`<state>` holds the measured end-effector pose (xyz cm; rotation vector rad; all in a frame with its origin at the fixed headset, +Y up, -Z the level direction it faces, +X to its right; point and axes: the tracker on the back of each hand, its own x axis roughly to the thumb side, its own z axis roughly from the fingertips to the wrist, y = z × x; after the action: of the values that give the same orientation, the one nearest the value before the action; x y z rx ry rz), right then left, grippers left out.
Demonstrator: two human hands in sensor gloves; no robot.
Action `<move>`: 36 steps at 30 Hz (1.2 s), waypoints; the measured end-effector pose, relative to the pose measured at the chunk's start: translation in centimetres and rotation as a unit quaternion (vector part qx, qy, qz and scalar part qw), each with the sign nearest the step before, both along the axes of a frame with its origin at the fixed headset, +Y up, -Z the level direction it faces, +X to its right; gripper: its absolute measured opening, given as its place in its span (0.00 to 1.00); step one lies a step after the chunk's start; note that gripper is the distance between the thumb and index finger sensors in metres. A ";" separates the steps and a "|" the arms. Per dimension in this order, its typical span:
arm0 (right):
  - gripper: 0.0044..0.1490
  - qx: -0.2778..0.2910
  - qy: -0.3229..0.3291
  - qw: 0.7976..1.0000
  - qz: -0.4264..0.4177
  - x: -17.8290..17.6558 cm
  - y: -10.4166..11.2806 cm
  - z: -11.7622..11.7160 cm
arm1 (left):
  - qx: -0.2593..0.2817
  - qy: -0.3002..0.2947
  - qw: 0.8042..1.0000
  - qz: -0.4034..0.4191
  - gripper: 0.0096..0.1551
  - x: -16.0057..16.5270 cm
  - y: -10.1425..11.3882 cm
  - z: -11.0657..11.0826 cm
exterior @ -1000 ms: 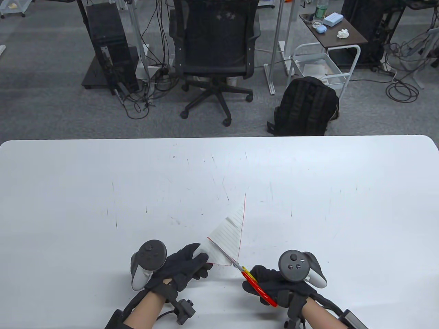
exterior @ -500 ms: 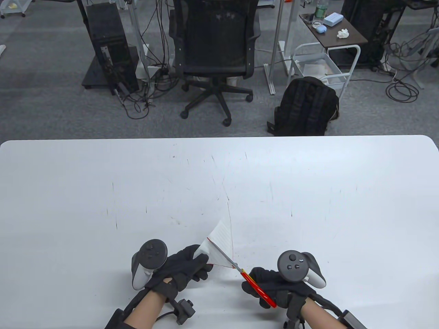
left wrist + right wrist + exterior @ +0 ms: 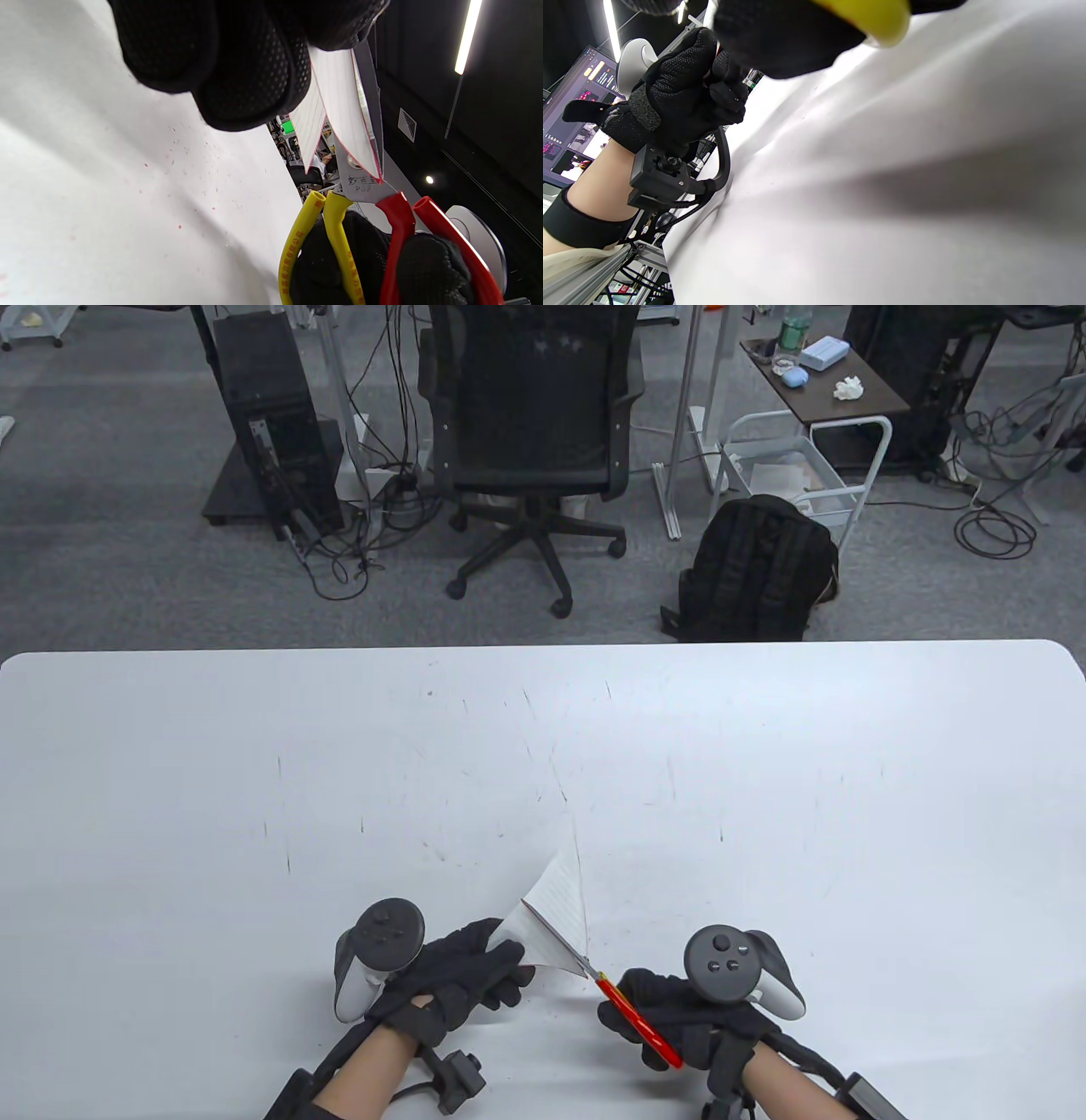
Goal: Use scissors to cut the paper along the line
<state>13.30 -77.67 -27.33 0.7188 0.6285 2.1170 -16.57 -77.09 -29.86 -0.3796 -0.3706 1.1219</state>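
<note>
A small sheet of lined white paper [image 3: 560,912] with a red line along its edge is held above the white table [image 3: 764,780]. My left hand [image 3: 475,976] pinches its near-left corner. My right hand [image 3: 670,1010] grips the red and yellow handles of the scissors [image 3: 624,1005]. The blades run along the paper's lower edge. In the left wrist view the paper [image 3: 339,110] lies against the metal blade, the scissors [image 3: 365,186] are nearly closed, and my right hand [image 3: 382,267] holds the handles. The right wrist view shows my left hand [image 3: 683,93].
The table reaches far and to both sides of my hands. Beyond its far edge stand an office chair [image 3: 530,432], a black backpack [image 3: 755,572] and a small cart [image 3: 806,466] on the floor.
The paper has turned and come lower and nearer; its far tip now stands less high. The scissors have cut further along the red line. My left hand has shifted slightly right.
</note>
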 end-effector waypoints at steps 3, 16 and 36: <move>0.40 0.000 -0.006 1.000 0.002 0.0 0.0 0.0 | -0.004 0.000 1.000 -0.003 0.21 0.0 -0.1 0.0; 0.40 -0.018 -0.013 1.000 0.014 0.0 -0.2 0.0 | -0.021 0.006 0.999 -0.024 0.21 0.0 -0.5 -0.1; 0.39 -0.013 -0.044 0.999 0.019 0.7 0.0 -0.4 | -0.008 0.046 0.999 -0.012 0.21 -1.6 0.6 -0.6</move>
<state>13.97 -77.72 -27.75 0.6001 0.6249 2.1592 -18.21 -76.53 -30.50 -0.3448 -0.2763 1.1151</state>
